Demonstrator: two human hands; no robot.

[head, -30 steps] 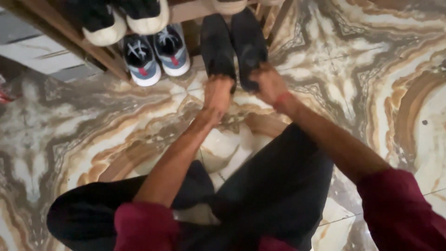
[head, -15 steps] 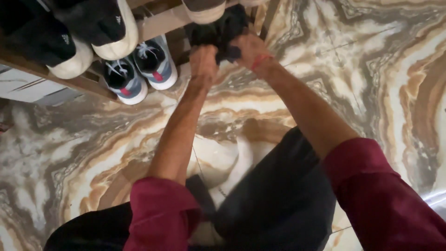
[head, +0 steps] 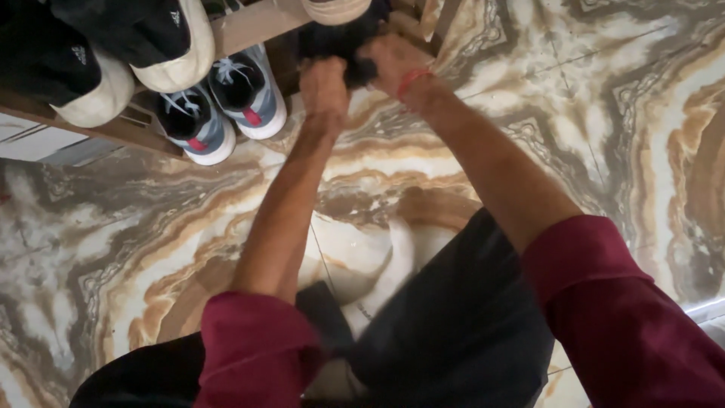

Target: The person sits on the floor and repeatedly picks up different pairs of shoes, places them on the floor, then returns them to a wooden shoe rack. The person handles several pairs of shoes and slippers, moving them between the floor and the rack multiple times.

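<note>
Both of your hands sit at the top centre of the frame, pressed against a pair of black shoes (head: 343, 41) that lie under the lower wooden shelf (head: 249, 30) of the shoe rack. Your left hand (head: 325, 87) is curled closed on the heel end of one dark shoe; your right hand (head: 393, 64), with a red band at the wrist, grips the other, fingers wrapped over its black upper. The two shoes lie side by side, touching, on the marble floor (head: 566, 113), mostly hidden by the shelf edge.

Just left of them, also on the floor, stand two grey-blue sneakers (head: 223, 102) with white laces and red accents. On the shelf at upper left rest two black shoes with white soles (head: 128, 45), each bearing a small white logo mark. One pale sole (head: 336, 9) shows at the top edge
</note>
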